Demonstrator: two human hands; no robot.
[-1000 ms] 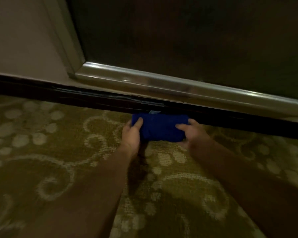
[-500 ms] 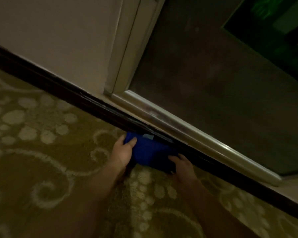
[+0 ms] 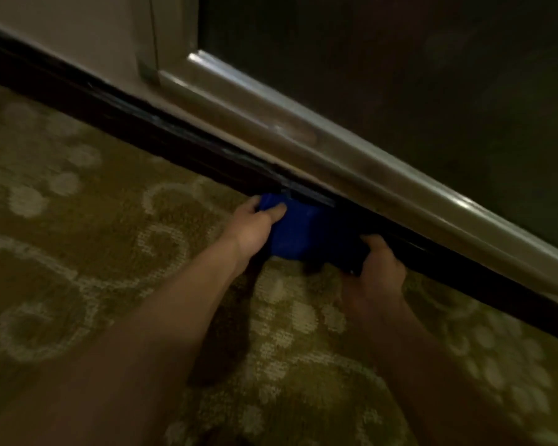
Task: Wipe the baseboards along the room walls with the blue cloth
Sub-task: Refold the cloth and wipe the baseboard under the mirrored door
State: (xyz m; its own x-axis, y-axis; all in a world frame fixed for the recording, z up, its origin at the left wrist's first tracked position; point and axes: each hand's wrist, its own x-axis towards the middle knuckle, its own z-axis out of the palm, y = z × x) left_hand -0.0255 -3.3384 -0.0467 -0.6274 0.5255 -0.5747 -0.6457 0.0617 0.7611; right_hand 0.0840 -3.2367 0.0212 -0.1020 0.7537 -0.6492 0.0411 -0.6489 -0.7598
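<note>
Both hands grip the cloth: left hand and right hand at its ends, its length pressed along the dark baseboard above the carpet's edge.

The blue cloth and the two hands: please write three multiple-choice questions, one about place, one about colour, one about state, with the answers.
1. Where is the blue cloth?
A. against the dark baseboard, low by the carpet
B. on the metal door strip
C. in the middle of the carpet

2. What colour is the baseboard?
A. white
B. near black
C. green

3. How is the cloth held?
A. left hand only
B. no hand touches it
C. left hand and right hand grip its two ends

Answers:
1 A, the cloth sits against the dark strip, above the carpet.
2 B, it looks glossy and near black.
3 C, fingers of each hand curl over an end.
</note>
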